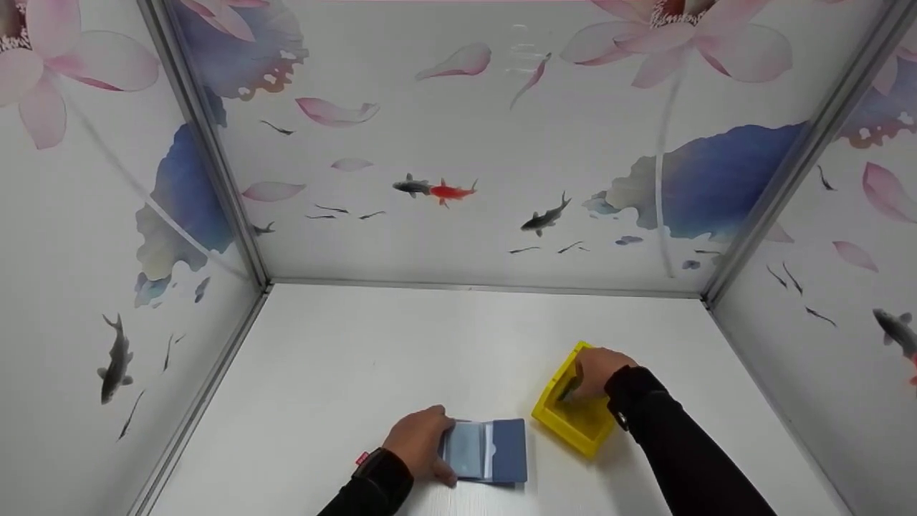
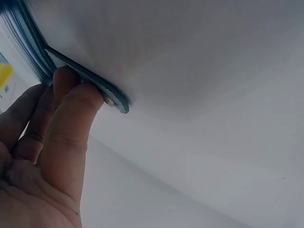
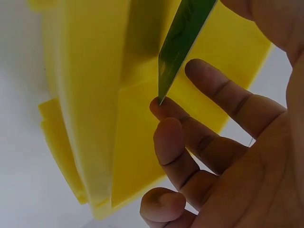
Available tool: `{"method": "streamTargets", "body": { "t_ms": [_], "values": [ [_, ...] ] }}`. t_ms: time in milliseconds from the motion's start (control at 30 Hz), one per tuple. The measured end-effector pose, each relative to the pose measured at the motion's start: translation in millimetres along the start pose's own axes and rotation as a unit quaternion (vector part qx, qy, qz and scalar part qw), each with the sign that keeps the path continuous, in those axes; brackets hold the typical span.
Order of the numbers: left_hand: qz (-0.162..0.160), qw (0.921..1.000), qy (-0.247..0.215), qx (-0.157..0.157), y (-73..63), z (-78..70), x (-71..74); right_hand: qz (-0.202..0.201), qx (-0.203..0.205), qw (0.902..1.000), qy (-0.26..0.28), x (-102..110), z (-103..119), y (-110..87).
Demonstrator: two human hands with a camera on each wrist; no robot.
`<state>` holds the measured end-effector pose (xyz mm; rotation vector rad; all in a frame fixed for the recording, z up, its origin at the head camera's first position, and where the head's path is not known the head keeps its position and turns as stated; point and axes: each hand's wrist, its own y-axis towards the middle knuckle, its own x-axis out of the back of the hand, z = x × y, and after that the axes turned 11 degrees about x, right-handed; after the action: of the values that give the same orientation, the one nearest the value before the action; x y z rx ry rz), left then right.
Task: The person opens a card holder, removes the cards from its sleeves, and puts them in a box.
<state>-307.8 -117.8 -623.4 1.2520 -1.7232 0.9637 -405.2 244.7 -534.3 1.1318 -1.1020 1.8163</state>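
Observation:
A blue card holder (image 1: 510, 451) with clear plastic sleeves lies spread on the white table. My left hand (image 1: 419, 441) grips its left edge, thumb at the near corner and fingers at the far one. In the left wrist view, fingertips (image 2: 88, 92) press against the dark cover (image 2: 118, 97) beside the stacked sleeves. To the right, my right hand (image 1: 598, 369) reaches into a yellow bin (image 1: 566, 435). It holds a thin green card (image 3: 183, 45), upright on edge between thumb and fingers. The card's upper end is cut off in the right wrist view.
White panels printed with flowers and fish enclose the table at the back, left and right. Grey metal strips (image 1: 487, 287) run along their joints. The bin stands at an angle just right of the card holder, with a narrow strip of table (image 1: 536, 459) between them.

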Motion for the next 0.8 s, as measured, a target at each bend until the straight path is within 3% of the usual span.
{"method": "streamTargets", "body": {
  "t_ms": [300,800],
  "values": [
    [-0.008,0.9999,0.008,-0.007,2.3,1.6,-3.2,0.028,-0.007,0.9990,-0.035,-7.3,-2.4,11.9],
    [-0.005,0.9999,0.006,-0.006,1.0,-2.3,-1.0,0.041,-0.005,0.9964,-0.074,-8.5,12.5,5.1]
  ]
}}
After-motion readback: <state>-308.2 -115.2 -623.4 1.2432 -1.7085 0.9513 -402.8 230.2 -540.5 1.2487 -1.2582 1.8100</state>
